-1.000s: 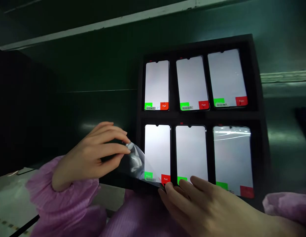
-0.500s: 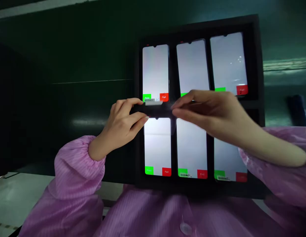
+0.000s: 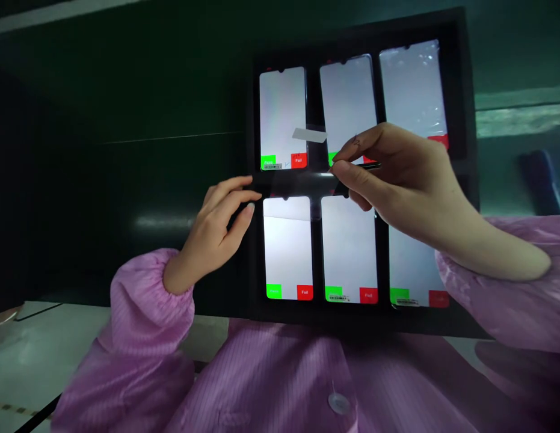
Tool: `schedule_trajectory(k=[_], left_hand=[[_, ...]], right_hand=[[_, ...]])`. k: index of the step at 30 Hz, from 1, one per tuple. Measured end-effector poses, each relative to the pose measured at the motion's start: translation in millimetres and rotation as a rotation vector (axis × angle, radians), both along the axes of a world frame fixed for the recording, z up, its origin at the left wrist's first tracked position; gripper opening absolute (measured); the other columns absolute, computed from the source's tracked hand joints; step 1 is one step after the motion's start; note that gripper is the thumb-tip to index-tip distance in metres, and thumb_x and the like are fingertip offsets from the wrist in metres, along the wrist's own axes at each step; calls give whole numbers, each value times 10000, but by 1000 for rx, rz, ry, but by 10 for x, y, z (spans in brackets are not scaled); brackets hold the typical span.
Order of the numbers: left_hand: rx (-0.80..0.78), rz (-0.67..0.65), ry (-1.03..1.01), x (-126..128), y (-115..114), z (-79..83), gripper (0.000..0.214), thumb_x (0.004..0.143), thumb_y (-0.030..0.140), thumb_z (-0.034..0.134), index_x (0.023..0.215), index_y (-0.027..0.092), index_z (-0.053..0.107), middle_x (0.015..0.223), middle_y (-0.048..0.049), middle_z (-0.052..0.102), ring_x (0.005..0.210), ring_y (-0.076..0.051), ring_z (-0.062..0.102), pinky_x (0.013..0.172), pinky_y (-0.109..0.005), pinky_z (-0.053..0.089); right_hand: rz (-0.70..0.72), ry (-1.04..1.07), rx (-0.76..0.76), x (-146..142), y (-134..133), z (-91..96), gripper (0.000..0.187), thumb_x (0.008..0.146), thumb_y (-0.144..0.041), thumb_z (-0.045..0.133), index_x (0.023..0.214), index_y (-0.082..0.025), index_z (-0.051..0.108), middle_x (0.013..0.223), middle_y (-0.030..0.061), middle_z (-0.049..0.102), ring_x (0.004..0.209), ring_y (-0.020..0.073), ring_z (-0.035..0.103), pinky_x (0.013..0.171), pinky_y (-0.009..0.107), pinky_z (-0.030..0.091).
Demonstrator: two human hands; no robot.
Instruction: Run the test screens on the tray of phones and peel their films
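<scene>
My left hand point(image 3: 219, 225) has its fingers apart and holds nothing; its fingertips are by the left edge of a black tray point(image 3: 257, 258). My right hand point(image 3: 392, 168) pinches what looks like a clear film point(image 3: 291, 210) with a white tab point(image 3: 309, 135), tilted over the gap between the left-hand phones. A short dark edge shows under the fingers; I cannot tell what it is. Lit white, the upper left phone point(image 3: 283, 114) and lower left phone point(image 3: 287, 252) show green and red "Fail" boxes.
The tray holds several more lit phones, including the upper middle phone point(image 3: 347, 99), upper right phone point(image 3: 410, 84) and lower middle phone point(image 3: 349, 252). Small barcode labels lie on some. A dark object point(image 3: 548, 180) sits at the right on the green table point(image 3: 148, 90).
The white tab has gone up and right, away from my left fingers, tilting the film. My right hand has risen slightly; my left hand has drawn back a little, its fingers opening. The view has shifted.
</scene>
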State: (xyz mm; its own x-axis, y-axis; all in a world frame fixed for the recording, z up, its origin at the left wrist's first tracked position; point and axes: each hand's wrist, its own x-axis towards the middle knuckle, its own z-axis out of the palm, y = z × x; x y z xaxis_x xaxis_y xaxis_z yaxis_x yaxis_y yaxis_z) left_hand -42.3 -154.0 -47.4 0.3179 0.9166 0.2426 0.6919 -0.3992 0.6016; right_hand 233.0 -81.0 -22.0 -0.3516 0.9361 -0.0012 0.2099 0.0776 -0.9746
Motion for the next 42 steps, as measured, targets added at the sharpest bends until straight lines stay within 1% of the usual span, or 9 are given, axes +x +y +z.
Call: schedule_trajectory(k=[7,15,19,22,26,31,36,40,42], left_hand=[[46,-105,235,46,-757,26,329,1029,130,558,1334,184,669,1395,-144,560,1250,-285,525,1098,-517,451],[73,-84,320,186,-1209,-126,442,1017,222,514,1444,220,631,1491,-147,510,1305,-328,460,1259,-656,185],[71,-99,240,136,-1403,-53,369,979,222,527,1295,239,716,1403,-113,605,1275,-317,510,1267,-635,182],[61,-4,145,83,-1509,-14,339,957,214,529,1240,242,712,1310,-99,653,1231,-302,568,1234,-599,279],[49,-3,201,144,-1564,-63,482,959,225,539,1430,297,612,1397,-107,607,1270,-314,559,1240,-626,269],[19,8,356,228,-1642,-128,645,977,271,603,1593,391,453,1611,-105,450,1403,-369,466,1287,-707,120],[-105,290,14,154,-1331,-131,518,1033,335,560,1543,392,495,1600,-60,482,1494,-307,444,1286,-600,323],[-285,508,-547,391,-627,-266,511,1031,457,563,1520,325,498,1681,-80,417,1576,-288,377,1317,-547,307],[-268,545,-634,584,-430,-352,529,1069,475,441,1570,309,407,1702,-95,389,1581,-253,380,1316,-497,324]], right_hand=[[51,-10,43,-16,-46,-83,144,980,-364,719,951,-253,633,934,8,646,633,93,523,469,268,436],[83,-74,96,11,-239,-100,143,1001,-385,661,1020,-250,619,1062,45,700,702,137,627,554,313,502],[450,-316,161,209,-562,-23,275,1074,-404,561,1278,-235,631,902,-1,757,514,112,584,518,297,467],[681,-458,416,438,-873,20,316,1104,-374,514,1359,-242,647,946,2,804,644,159,696,564,299,499],[464,-574,824,706,-1216,-41,312,1090,-409,521,1185,-213,744,1353,80,740,1093,277,717,834,421,564],[250,-754,878,1134,-1553,-179,275,1056,-396,591,1202,-241,765,1425,109,695,1204,307,651,982,506,490],[40,-737,752,1606,-1596,-316,274,1052,-444,574,1164,-305,782,1470,95,661,1248,349,631,994,565,486],[-405,-322,317,1619,-1145,-520,392,1102,-483,409,1308,-354,717,1454,57,662,1338,291,615,1138,550,483],[-473,-243,183,1515,-986,-629,471,1110,-534,349,1438,-336,624,1507,62,628,1399,270,585,1184,526,473]])
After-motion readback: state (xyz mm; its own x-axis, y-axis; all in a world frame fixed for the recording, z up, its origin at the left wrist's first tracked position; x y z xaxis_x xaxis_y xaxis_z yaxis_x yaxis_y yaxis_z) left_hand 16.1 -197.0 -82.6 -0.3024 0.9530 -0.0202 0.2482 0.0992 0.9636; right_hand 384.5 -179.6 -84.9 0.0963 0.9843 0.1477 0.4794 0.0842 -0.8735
